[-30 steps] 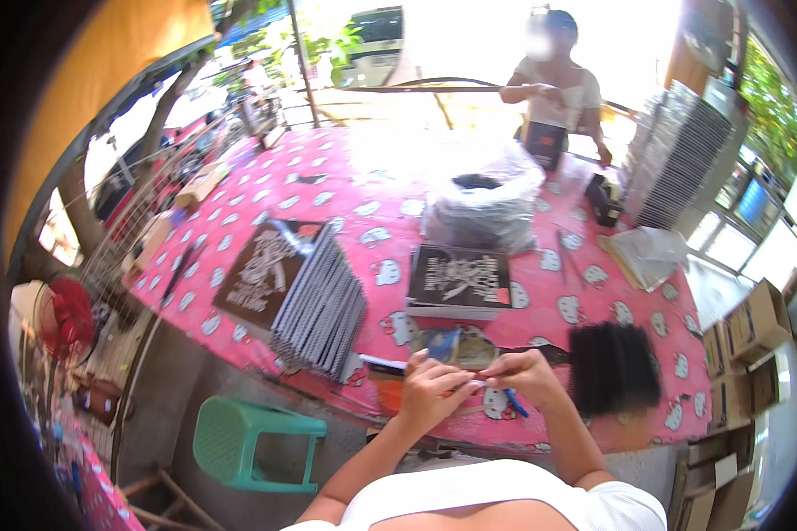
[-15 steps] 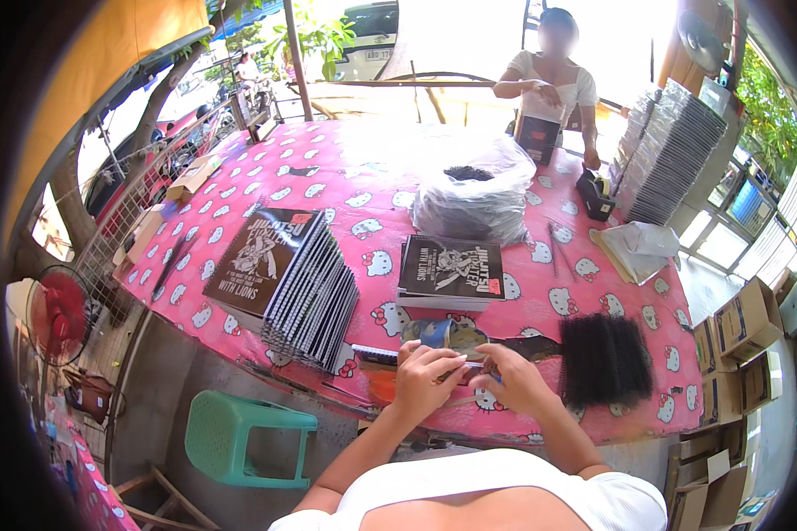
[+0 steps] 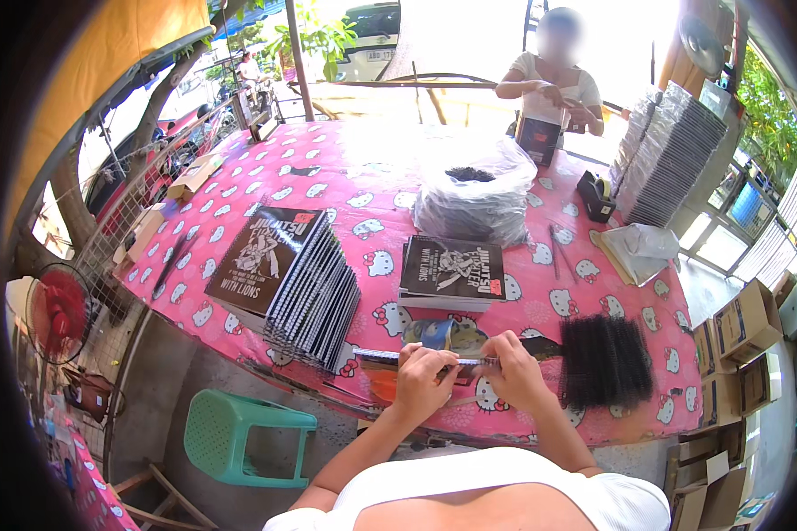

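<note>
At the table's near edge I hold a dark notebook edge-on, its coil-bound edge facing up. My left hand pinches that edge near its middle. Closed on the edge's right end is my right hand, with thumb and fingertips together. My fingers and the angle hide most of the covers. Just beyond my hands is a rounded blue-and-tan object, partly covered. A short stack of dark-covered notebooks lies farther off. Right of my right hand sits a pile of black plastic binding coils.
A tall stack of coil-bound notebooks leans at left. Beyond are a plastic bag of coils, a tape dispenser and wrapped stacks. Across the pink table, a co-worker handles a dark book. A green stool stands below left.
My right hand has shifted a little right and up along the notebook's edge, uncovering more of it between my hands. The co-worker's hand has moved from the tape dispenser to the dark book.
</note>
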A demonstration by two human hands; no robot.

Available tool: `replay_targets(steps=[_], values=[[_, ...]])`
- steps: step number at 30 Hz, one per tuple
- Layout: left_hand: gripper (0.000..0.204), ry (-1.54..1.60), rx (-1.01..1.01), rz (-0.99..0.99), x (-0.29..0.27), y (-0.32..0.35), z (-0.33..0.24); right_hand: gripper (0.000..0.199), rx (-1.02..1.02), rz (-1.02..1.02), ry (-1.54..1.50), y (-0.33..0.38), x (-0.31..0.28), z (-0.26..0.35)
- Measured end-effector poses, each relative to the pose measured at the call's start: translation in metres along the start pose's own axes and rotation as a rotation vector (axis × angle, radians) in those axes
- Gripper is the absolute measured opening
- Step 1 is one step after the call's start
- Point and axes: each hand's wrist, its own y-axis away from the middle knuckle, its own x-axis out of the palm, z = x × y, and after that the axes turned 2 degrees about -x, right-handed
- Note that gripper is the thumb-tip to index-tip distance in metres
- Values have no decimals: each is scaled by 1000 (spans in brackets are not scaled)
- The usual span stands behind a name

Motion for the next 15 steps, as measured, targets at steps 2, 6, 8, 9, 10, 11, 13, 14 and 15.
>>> replay_targets(steps=[2, 6, 8, 9, 10, 11, 13, 14, 15], values=[[17, 21, 29, 5, 0, 2, 4, 29, -2, 77, 66, 6, 4, -12], [17, 18, 52, 2, 1, 3, 5, 23, -24, 9, 14, 0, 2, 1], [17, 41, 44, 6, 1, 2, 5, 30, -98, 80, 76, 3, 7, -11], [17, 52, 38, 8, 2, 3, 6, 29, -71, 73, 66, 1, 3, -6], [16, 43, 34, 8, 1, 3, 5, 28, -46, 69, 52, -3, -2, 4], [16, 33, 29, 7, -1, 2, 4, 27, -22, 65, 37, -5, -5, 9], [16, 40, 33, 15, -1, 1, 2, 31, -50, 111, 55, 1, 4, -7], [16, 51, 35, 21, -1, 0, 2, 33, -65, 135, 63, 4, 7, -14], [15, 47, 28, 23, -3, 3, 3, 32, -71, 106, 60, 1, 5, -8]])
